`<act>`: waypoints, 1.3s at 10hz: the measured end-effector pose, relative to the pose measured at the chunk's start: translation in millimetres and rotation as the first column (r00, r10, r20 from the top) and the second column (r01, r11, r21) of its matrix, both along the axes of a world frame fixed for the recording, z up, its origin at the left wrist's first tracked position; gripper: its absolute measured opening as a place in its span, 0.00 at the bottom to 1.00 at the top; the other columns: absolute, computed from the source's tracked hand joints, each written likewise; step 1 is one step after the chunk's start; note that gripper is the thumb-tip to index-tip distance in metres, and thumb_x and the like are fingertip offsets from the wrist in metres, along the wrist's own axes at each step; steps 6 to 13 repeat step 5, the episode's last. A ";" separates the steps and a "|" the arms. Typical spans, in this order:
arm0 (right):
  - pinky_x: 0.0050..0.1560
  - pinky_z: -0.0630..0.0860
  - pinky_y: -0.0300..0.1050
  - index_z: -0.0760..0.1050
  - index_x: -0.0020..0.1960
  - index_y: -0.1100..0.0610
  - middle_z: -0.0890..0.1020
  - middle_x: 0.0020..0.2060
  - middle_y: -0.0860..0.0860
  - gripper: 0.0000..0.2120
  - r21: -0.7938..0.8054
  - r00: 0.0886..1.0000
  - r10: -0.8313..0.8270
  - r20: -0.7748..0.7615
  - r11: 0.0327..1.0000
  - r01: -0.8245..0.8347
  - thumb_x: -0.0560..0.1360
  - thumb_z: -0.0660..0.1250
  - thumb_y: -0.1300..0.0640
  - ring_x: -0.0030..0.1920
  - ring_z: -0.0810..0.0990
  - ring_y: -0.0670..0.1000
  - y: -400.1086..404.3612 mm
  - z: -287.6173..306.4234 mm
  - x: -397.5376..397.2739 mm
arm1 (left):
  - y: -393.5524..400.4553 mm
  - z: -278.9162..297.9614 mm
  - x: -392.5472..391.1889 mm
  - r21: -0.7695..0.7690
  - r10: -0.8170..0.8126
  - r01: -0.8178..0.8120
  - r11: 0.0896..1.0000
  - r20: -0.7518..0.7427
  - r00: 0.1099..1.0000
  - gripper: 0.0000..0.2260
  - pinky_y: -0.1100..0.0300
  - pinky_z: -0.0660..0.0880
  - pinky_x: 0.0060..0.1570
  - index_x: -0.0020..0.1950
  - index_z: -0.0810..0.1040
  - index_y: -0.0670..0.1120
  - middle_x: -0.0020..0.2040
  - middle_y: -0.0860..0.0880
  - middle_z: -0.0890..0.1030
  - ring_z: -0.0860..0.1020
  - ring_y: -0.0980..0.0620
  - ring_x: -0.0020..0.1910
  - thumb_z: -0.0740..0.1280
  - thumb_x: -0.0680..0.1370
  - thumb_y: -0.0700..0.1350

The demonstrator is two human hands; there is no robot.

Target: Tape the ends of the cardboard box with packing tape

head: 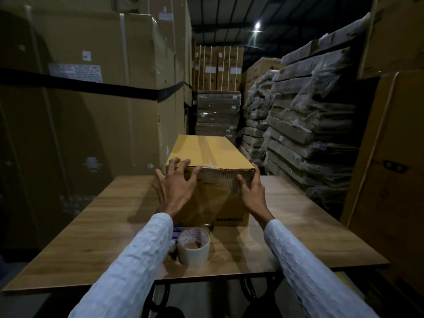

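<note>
Cardboard box (pixel 207 157) long, lying lengthwise away from camera, resting on wooden counter (pixel 96 216), roughly centred. Clear tape strip along top seam, reaching near edge. Near end face torn and scuffed along upper edge; printing at lower right of that face upside down.

Left hand (pixel 176 187) at near upper-left corner of box: fingers (pixel 187 164) spread wide, tips over top edge and upper part of end face, thumb out to left of box. Not curled around anything; pressing or resting on cardboard.

Right hand (pixel 252 191) at near upper-right corner: fingers fairly straight, wrapped round right-hand vertical edge, thumb on end face. Both hands touching box at once, 1 per corner.

Packing tape roll (pixel 193 246) standing flat on counter, just in front of box, between the 2 forearms, nearer left sleeve (pixel 128 271). Red print on inner core. Small blue object (pixel 175 232) just left of roll, partly hidden by left sleeve; identity cannot be told.

Surroundings: large stacked cartons (pixel 80 76) at left, wrapped flat packages (pixel 309 115) piled at right, ceiling lamp (pixel 257 25) lit above.
</note>
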State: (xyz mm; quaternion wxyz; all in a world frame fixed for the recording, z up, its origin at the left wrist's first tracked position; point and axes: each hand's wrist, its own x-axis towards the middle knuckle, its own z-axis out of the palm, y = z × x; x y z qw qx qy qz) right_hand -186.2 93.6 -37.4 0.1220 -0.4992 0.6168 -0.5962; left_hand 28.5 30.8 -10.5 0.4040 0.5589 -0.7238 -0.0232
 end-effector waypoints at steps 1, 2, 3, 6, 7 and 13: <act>0.75 0.67 0.58 0.52 0.82 0.52 0.65 0.78 0.57 0.33 -0.092 0.978 -0.179 -0.108 0.981 0.169 0.83 0.63 0.46 0.77 0.66 0.58 2.9 13.8 2.7 | -3.0 15.6 4.2 -0.005 -0.015 0.015 1.000 0.125 0.992 0.30 0.28 0.52 0.72 0.74 0.72 0.59 0.78 0.54 0.67 0.58 0.35 0.78 0.51 0.79 0.72; 0.74 0.65 0.54 0.55 0.82 0.56 0.65 0.78 0.58 0.32 -0.175 0.927 -0.252 -0.278 0.962 0.210 0.83 0.62 0.47 0.76 0.66 0.58 -3.7 40.0 -3.3 | -15.1 37.8 2.7 -0.038 -0.095 0.101 0.994 0.136 0.986 0.30 0.31 0.48 0.75 0.78 0.68 0.55 0.80 0.51 0.64 0.54 0.41 0.81 0.53 0.81 0.69; 0.75 0.64 0.55 0.54 0.82 0.56 0.63 0.79 0.58 0.33 -0.194 0.846 -0.262 -0.465 0.962 0.191 0.83 0.62 0.46 0.77 0.64 0.57 -20.5 75.2 -13.1 | -38.3 72.8 -1.9 -0.106 -0.175 0.186 0.977 0.105 0.979 0.32 0.37 0.50 0.77 0.81 0.61 0.52 0.82 0.49 0.60 0.53 0.45 0.82 0.55 0.82 0.67; 0.78 0.60 0.63 0.46 0.83 0.59 0.55 0.82 0.58 0.41 -0.105 0.630 -0.218 -0.746 0.972 0.212 0.82 0.60 0.40 0.81 0.56 0.58 -121.4 152.7 -55.5 | -134.9 141.0 -44.6 -0.141 -0.230 0.266 0.954 0.228 0.946 0.37 0.44 0.46 0.80 0.84 0.46 0.48 0.85 0.48 0.47 0.46 0.48 0.83 0.58 0.82 0.63; 0.78 0.60 0.63 0.46 0.83 0.59 0.55 0.82 0.58 0.41 -0.105 0.630 -0.218 -0.746 0.972 0.212 0.82 0.60 0.40 0.81 0.56 0.58 -121.4 152.7 -55.5 | -134.9 141.0 -44.6 -0.141 -0.230 0.266 0.954 0.228 0.946 0.37 0.44 0.46 0.80 0.84 0.46 0.48 0.85 0.48 0.47 0.46 0.48 0.83 0.58 0.82 0.63; 0.78 0.60 0.63 0.46 0.83 0.59 0.55 0.82 0.58 0.41 -0.105 0.630 -0.218 -0.746 0.972 0.212 0.82 0.60 0.40 0.81 0.56 0.58 -121.4 152.7 -55.5 | -134.9 141.0 -44.6 -0.141 -0.230 0.266 0.954 0.228 0.946 0.37 0.44 0.46 0.80 0.84 0.46 0.48 0.85 0.48 0.47 0.46 0.48 0.83 0.58 0.82 0.63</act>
